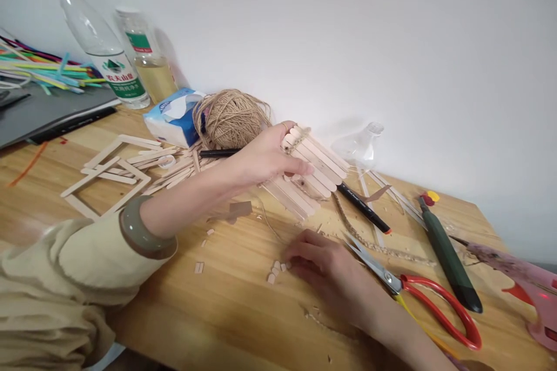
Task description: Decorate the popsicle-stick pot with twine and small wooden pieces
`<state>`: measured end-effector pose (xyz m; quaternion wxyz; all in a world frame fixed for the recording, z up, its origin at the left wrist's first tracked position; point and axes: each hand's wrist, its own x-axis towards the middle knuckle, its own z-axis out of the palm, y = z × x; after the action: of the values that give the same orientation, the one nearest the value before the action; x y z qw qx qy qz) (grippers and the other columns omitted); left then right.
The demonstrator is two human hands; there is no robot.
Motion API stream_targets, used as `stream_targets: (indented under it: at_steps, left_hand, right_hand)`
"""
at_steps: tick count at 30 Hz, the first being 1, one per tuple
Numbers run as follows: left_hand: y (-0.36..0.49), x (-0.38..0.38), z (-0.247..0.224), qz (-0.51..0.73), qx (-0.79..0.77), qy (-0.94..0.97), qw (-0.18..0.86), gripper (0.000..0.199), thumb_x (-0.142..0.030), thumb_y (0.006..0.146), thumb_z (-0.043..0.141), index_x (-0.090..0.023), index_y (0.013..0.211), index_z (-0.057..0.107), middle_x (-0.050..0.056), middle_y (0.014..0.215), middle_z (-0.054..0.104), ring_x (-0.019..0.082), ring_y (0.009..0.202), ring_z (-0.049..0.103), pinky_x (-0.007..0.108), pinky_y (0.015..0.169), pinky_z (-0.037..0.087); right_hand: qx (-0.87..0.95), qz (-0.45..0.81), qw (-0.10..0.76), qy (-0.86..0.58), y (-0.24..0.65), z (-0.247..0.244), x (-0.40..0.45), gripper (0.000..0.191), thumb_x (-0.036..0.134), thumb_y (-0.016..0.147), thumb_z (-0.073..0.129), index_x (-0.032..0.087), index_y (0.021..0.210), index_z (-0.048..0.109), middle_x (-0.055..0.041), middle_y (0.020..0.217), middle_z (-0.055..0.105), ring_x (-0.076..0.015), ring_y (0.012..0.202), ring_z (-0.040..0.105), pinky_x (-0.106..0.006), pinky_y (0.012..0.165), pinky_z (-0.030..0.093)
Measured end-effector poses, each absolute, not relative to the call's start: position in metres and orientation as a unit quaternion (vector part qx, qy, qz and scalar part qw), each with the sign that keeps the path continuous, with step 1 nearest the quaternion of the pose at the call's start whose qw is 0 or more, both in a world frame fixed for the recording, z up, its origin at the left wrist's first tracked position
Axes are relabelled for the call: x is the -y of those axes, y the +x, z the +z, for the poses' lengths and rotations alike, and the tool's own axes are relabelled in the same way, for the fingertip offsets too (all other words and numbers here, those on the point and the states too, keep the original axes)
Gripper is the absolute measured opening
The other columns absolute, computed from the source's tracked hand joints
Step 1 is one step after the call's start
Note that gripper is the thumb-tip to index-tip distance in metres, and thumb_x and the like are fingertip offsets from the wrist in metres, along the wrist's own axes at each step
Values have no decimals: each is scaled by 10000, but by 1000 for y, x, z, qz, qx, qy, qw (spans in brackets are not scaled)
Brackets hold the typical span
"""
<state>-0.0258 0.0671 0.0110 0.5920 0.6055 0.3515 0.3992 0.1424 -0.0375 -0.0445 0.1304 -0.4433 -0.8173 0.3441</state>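
My left hand (287,156) grips a craft-stick panel (319,159), pale popsicle sticks joined side by side with bits of twine on them, and holds it tilted above the table. Part of the panel lies behind my thumb and fingers. Lower down, my right hand (322,261) rests on the tabletop with its fingers curled together. Its fingertips are at a small group of cut stick ends (274,272); whether a piece is pinched between them is hidden. Beside that wrist lie scissors (391,281) with red handles, their blades apart.
A twine ball (235,119), tissue pack (174,116) and two bottles, including a green-capped water bottle (102,46), stand along the wall. Stick frames (108,179) lie left. At right are a black marker (363,208), a dark green tool (450,258) and a pink glue gun (517,269).
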Motion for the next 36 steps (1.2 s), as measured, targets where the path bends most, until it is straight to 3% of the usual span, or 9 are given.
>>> stream_targets:
  at_steps: [9, 13, 17, 22, 30, 36]
  left_hand:
    - [-25, -66, 2, 364, -341, 607, 619, 303, -97, 610, 661, -172, 851, 494, -23, 761, 554, 123, 673, 560, 223, 598, 439]
    - [-24, -60, 6, 346, -346, 624, 610, 234, -112, 650, 605, -182, 848, 502, -34, 742, 538, 105, 654, 521, 199, 573, 397]
    - [-21, -51, 11, 329, -357, 616, 620, 210, -79, 644, 535, -192, 813, 481, -45, 722, 509, 85, 594, 457, 195, 533, 352]
    - [-17, -44, 15, 336, -355, 594, 639, 236, -55, 622, 512, -200, 801, 463, -39, 751, 474, 119, 705, 489, 227, 607, 379]
    - [-14, -38, 16, 320, -331, 570, 680, 312, -52, 618, 517, -196, 894, 505, -36, 780, 503, 102, 662, 481, 230, 590, 377]
    - [-15, -34, 17, 327, -313, 545, 706, 398, -44, 619, 506, -188, 990, 521, -44, 730, 504, 98, 626, 461, 248, 606, 386]
  right_hand:
    - [784, 340, 202, -478, 146, -29, 37, 202, 10, 783, 565, 201, 721, 579, 41, 700, 609, -107, 642, 566, -200, 592, 435]
    - [725, 318, 339, -508, 160, 0, 32, 73, 181, 835, 577, 229, 797, 616, 39, 720, 636, -113, 663, 590, -194, 588, 460]
    - [676, 216, 455, -538, 163, 8, 26, 67, 187, 786, 648, 254, 792, 653, 52, 730, 665, -109, 653, 605, -193, 600, 473]
    - [744, 70, 443, -495, 153, 3, 21, 140, 75, 802, 606, 212, 780, 619, 23, 778, 632, -118, 723, 559, -241, 642, 446]
    - [732, 13, 458, -504, 152, -1, 20, 142, 100, 804, 614, 234, 823, 659, -19, 946, 528, -173, 844, 473, -318, 683, 410]
    - [742, -33, 467, -480, 152, -1, 18, 136, 64, 810, 595, 197, 818, 623, -8, 817, 534, -147, 768, 520, -298, 650, 429]
